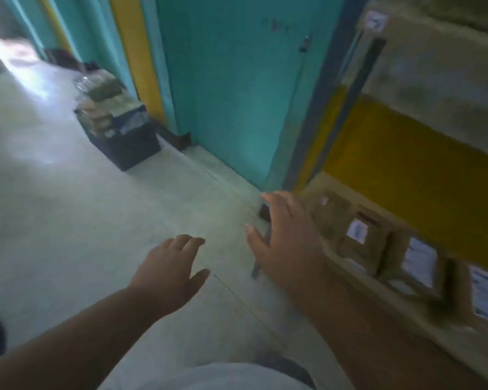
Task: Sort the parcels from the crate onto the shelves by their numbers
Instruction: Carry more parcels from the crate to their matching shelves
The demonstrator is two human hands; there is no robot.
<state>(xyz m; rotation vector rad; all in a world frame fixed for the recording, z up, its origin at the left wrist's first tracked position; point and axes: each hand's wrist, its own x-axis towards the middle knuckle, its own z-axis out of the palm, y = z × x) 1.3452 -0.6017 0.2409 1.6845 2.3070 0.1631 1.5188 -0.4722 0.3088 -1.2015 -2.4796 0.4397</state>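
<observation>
The view is blurred. A dark crate [127,144] heaped with wrapped parcels [104,94] stands on the floor by the teal wall, far left of centre. On the right, a low shelf [406,313] carries several brown parcels with white labels [361,237]. My left hand [169,271] hovers over the floor with fingers spread and holds nothing. My right hand [285,237] is stretched forward beside the shelf's left end, fingers straight, also empty.
A teal door [237,80] with yellow trim fills the middle. A blue shelf upright [316,114] rises at right, with a small label [375,21] near its top. Pale floor [68,206] spreads between me and the crate. Bright light comes from the far left.
</observation>
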